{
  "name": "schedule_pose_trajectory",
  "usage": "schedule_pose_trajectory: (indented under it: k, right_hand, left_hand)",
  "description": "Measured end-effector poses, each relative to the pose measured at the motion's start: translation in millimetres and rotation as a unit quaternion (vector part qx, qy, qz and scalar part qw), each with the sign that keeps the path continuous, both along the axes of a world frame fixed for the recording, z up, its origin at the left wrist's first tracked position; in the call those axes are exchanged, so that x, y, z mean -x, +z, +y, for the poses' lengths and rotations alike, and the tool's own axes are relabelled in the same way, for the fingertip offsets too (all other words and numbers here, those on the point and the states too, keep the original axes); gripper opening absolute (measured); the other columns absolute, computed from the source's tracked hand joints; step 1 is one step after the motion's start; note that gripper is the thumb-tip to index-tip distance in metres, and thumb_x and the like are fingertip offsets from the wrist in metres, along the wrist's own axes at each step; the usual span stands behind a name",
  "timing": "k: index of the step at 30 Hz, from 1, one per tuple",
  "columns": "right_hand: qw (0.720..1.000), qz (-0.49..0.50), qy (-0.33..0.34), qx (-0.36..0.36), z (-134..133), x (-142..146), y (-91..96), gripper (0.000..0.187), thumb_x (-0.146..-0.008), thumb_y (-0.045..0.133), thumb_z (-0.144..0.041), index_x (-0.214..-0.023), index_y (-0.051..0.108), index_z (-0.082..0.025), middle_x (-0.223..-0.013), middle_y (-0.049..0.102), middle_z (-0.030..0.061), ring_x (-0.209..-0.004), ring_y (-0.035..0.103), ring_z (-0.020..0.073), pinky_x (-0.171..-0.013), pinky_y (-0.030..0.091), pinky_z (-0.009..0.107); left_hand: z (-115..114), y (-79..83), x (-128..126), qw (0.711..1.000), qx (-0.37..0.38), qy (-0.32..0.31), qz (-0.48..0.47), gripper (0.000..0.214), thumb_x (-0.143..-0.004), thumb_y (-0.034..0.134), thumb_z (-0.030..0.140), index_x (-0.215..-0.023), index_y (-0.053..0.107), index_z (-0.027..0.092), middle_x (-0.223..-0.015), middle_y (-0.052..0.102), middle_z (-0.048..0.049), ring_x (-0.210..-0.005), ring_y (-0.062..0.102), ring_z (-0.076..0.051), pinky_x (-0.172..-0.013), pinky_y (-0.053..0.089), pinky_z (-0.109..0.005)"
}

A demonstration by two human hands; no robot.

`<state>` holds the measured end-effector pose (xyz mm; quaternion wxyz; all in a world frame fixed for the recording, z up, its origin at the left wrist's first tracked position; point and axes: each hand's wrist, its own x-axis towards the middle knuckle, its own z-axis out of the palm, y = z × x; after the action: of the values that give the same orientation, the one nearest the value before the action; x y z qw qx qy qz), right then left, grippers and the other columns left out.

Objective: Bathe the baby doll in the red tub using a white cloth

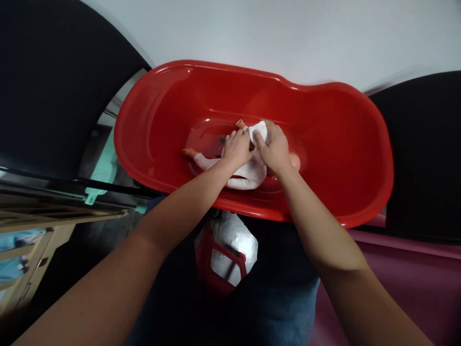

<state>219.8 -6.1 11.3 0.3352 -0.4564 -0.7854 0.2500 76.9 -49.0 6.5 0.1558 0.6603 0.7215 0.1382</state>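
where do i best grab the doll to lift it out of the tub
Probably the torso of the doll in its white sleepsuit, coming from the near rim of the red tub: the torso is the bulkiest part and lies closest to that rim, while the thin legs stretch away left. Your right hand holds a white cloth just above it.

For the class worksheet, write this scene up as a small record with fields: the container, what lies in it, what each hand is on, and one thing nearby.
Container: red plastic baby bathtub
Contents: baby doll in a white long-sleeved suit, lying on the tub's floor
Left hand: resting on the doll
Right hand: holding a white cloth against the doll
Nearby: wooden slatted frame, lower left beyond the tub
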Motion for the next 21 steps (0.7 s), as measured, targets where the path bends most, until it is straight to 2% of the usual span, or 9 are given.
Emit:
schedule_pose_trajectory:
  k: [4, 8, 11, 17, 21]
  right_hand:
    - [0.999, -0.007, -0.032, 0.026, 8, -3, -5.0, 0.065, -0.104, 0.041, -0.077, -0.126, 0.068, -0.022, -0.114, 0.075, 0.0133, -0.108, 0.07, 0.0295, -0.102, 0.054, 0.047]
    - [0.996, -0.001, -0.059, 0.065, 13, -4, -3.8, 0.065, -0.101, 0.046, -0.081, -0.112, 0.069, -0.021, -0.103, 0.075, 0.0124, -0.099, 0.069, 0.0276, -0.095, 0.053, 0.043]
    - [0.995, 0.015, -0.073, 0.069, 19, -6, -6.0, 0.063, -0.099, 0.048, -0.081, -0.106, 0.067, -0.021, -0.099, 0.074, 0.0117, -0.097, 0.068, 0.0267, -0.094, 0.053, 0.042]
    - [0.993, 0.034, -0.098, 0.051, 24, -10, -11.2, 0.061, -0.104, 0.041, -0.077, -0.107, 0.066, -0.02, -0.096, 0.07, 0.0094, -0.097, 0.067, 0.025, -0.092, 0.054, 0.042]
    - [0.998, -0.006, -0.063, -0.005, 12, -8, -1.9, 0.061, -0.104, 0.044, -0.075, -0.118, 0.067, -0.02, -0.109, 0.071, 0.0126, -0.107, 0.067, 0.0283, -0.101, 0.053, 0.048]
  left_hand:
    - [-1, -0.1, 1, 1.0, -0.018, -0.017, 0.005, 0.059, -0.106, 0.065, 0.032, -0.161, 0.046, 0.025, -0.155, 0.056, -0.0153, -0.146, 0.049, -0.038, -0.122, 0.039, -0.054]
    - [-1, -1.6, 0, 1.0, -0.018, -0.023, -0.003, 0.056, -0.105, 0.063, 0.025, -0.159, 0.048, 0.025, -0.151, 0.058, -0.0143, -0.142, 0.053, -0.037, -0.12, 0.041, -0.052]
    - [-3, -2.0, 0, 0.999, -0.018, -0.027, -0.009, 0.057, -0.105, 0.065, 0.029, -0.159, 0.047, 0.026, -0.152, 0.057, -0.0138, -0.141, 0.054, -0.037, -0.12, 0.041, -0.051]
    - [-3, -1.4, 0, 0.999, -0.019, -0.024, -0.015, 0.049, -0.109, 0.061, 0.034, -0.156, 0.049, 0.027, -0.154, 0.054, -0.0138, -0.143, 0.052, -0.035, -0.121, 0.039, -0.049]
    - [0, -2.7, 1, 0.999, -0.009, -0.027, -0.018, 0.053, -0.109, 0.058, 0.032, -0.16, 0.046, 0.028, -0.156, 0.053, -0.0145, -0.144, 0.05, -0.037, -0.121, 0.039, -0.052]
